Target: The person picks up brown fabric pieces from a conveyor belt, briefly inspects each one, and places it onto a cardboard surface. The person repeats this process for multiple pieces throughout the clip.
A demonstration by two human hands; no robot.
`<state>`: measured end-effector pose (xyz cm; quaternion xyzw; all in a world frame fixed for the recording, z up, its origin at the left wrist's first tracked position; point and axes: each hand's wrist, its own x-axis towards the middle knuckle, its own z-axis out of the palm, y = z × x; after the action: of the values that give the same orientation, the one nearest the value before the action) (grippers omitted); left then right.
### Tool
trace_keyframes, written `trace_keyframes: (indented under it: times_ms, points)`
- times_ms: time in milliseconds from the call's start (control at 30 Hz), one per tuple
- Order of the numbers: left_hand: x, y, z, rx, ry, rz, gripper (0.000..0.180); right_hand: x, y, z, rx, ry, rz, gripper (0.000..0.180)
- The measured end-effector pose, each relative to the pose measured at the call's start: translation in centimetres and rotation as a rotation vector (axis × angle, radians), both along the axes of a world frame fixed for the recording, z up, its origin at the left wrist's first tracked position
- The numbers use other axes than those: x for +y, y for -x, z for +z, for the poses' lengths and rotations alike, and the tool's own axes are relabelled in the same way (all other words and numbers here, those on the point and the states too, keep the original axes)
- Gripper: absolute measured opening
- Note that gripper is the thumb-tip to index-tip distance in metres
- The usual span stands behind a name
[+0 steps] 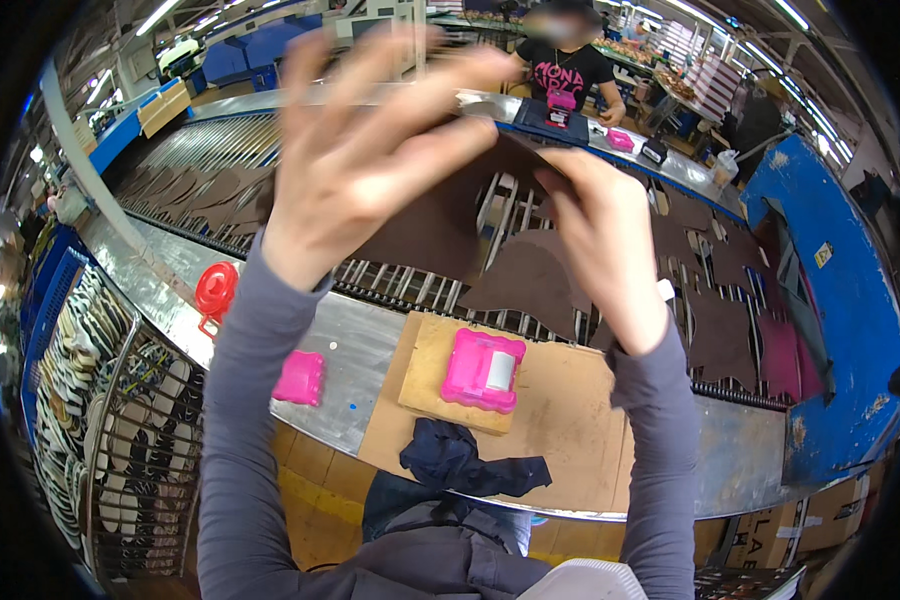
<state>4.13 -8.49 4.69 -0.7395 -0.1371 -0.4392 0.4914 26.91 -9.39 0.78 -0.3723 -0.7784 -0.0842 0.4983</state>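
Observation:
A dark brown flat cut piece (pixel 435 225), looking like leather or fabric, is raised above the roller conveyor (pixel 500 205). My right hand (pixel 605 215) pinches its right edge between thumb and fingers. My left hand (pixel 360 170) passes over its upper left side, fingers spread and blurred by motion; whether the thumb touches the edge is unclear. Below my right hand, another brown cut piece (pixel 530 270) lies on the rollers. Nearer me, a pink scalloped plastic case (pixel 483 370) with a pale label rests on a yellowish block (pixel 425 375).
A crumpled dark cloth (pixel 460 460) lies on cardboard (pixel 570 420). A second pink case (pixel 300 378) and a red container (pixel 216 290) stand left. A blue machine housing (pixel 830 330) bounds the right, a wire rack (pixel 140 450) the left. A person (pixel 565 70) works across the conveyor.

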Motion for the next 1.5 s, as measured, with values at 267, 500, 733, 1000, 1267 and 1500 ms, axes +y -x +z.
trace_keyframes:
  times_ms: [267, 500, 733, 1000, 1267, 1500]
  points:
    - [-2.1, 4.2, -10.6, -0.973, 1.332, -1.113, 0.08, -3.2, -3.3, -2.8, 0.615, 0.738, 0.466, 0.02]
    - [-1.8, 4.0, -15.3, -0.798, 1.594, -0.665, 0.029, -2.4, -4.9, -11.0, 0.48, 0.615, 0.216, 0.013]
    - [-0.9, 7.3, -16.7, -0.552, 1.491, -0.375, 0.022, -3.3, -3.9, -15.2, 0.095, 0.513, 0.136, 0.013]
    - [-1.5, 9.4, -19.8, -0.525, 1.462, -0.279, 0.019, -3.5, -1.9, -19.0, 0.114, 0.398, 0.189, 0.011]
    - [-1.5, 10.1, -20.5, -0.588, 1.442, -0.305, 0.017, -3.6, -1.1, -19.7, 0.109, 0.36, 0.204, 0.012]
    - [-1.3, 8.7, -20.9, -0.541, 1.451, -0.361, 0.017, -4.5, -2.3, -19.6, 0.102, 0.353, 0.161, 0.012]
